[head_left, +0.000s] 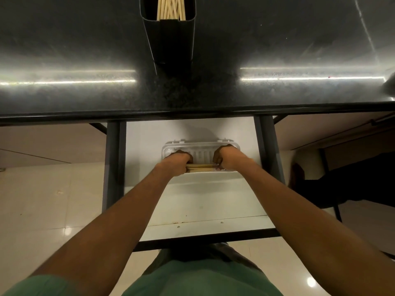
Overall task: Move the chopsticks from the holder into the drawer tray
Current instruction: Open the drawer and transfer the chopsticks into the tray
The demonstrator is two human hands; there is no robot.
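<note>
A black holder (171,37) stands on the dark countertop (64,60) at the top middle, with several pale wooden chopsticks (171,7) upright in it. Below the counter edge a white drawer (203,201) is pulled out. A clear ribbed plastic tray (201,153) lies in it. A bundle of chopsticks (201,166) lies crosswise over the tray's near side. My left hand (178,162) is closed on its left end and my right hand (223,159) on its right end. The hands hide the bundle's ends.
Dark drawer rails (113,167) run along both sides of the drawer. Its front panel (203,229) is close to my body. Glossy cream floor tiles (42,210) lie to the left, and a dark shape (342,184) sits on the floor at the right.
</note>
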